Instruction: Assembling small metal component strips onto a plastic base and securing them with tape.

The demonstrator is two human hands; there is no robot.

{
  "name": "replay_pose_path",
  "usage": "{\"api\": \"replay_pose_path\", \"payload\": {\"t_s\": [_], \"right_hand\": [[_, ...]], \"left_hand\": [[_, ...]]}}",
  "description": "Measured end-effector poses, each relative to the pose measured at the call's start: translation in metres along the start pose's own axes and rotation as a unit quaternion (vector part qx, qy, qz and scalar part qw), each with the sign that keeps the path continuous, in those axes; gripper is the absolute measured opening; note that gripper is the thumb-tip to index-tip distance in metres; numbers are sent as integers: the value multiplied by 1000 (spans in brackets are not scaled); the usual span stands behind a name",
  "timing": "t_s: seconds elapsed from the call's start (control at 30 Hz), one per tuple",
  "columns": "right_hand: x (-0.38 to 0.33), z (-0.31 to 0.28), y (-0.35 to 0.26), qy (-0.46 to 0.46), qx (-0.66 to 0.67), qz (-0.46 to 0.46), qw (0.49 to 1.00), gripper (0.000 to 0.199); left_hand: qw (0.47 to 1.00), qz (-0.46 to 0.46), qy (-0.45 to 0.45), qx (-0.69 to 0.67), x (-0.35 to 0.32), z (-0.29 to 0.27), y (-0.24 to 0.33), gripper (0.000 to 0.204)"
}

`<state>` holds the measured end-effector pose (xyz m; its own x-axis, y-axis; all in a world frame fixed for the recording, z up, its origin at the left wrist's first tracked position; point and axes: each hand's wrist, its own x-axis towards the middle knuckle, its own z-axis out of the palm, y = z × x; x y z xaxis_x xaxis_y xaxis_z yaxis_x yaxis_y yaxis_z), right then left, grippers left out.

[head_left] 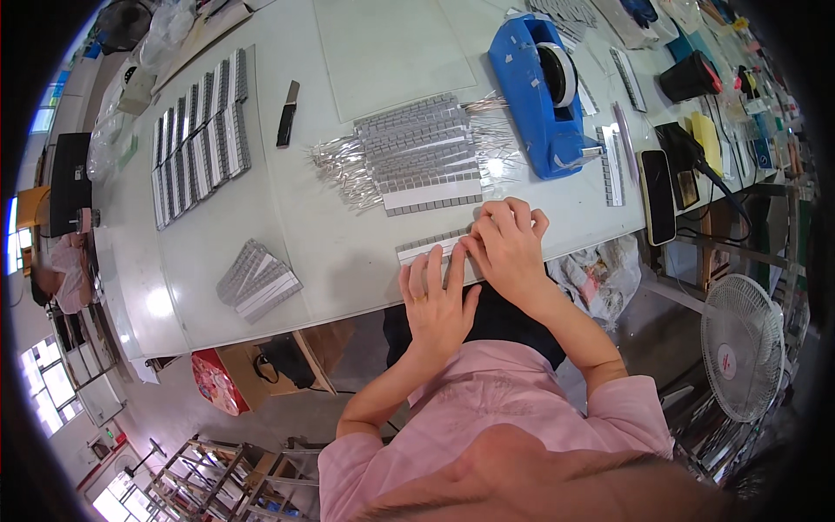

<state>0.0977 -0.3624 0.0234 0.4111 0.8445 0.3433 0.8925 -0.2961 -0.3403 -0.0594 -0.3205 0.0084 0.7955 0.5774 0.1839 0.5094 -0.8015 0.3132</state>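
White table (287, 235) carrying work. Grey segmented strip (428, 247) lying at near edge, 6 o'clock from strip stack (426, 157). Left hand (437, 304) pressing flat, fingers spread, pinning strip. Right hand (509, 248) curling, fingertips pinching strip's right end. Advice: keeping left hand pressure steady, working small.
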Motion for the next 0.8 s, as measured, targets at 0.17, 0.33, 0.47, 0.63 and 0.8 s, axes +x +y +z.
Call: {"api": "replay_pose_path", "payload": {"t_s": [0.17, 0.33, 0.47, 0.63, 0.8], "right_hand": [[16, -47, 20, 32, -26, 8, 999, 14], [57, -112, 87, 151, -118, 30, 981, 11], [75, -131, 117, 21, -44, 37, 998, 10], [85, -134, 125, -87, 105, 110, 984, 13], [65, -117, 115, 38, 108, 110, 987, 14]], "left_hand": [[1000, -4, -21, -5, 4, -3, 1, 66], [1000, 0, -12, 3, 1, -6, 0, 66], [1000, 10, -6, 1, 2, -4, 0, 66], [1000, 11, -5, -2, 2, -2, 1, 67], [1000, 6, -9, 3, 1, -2, 0, 68]]}}
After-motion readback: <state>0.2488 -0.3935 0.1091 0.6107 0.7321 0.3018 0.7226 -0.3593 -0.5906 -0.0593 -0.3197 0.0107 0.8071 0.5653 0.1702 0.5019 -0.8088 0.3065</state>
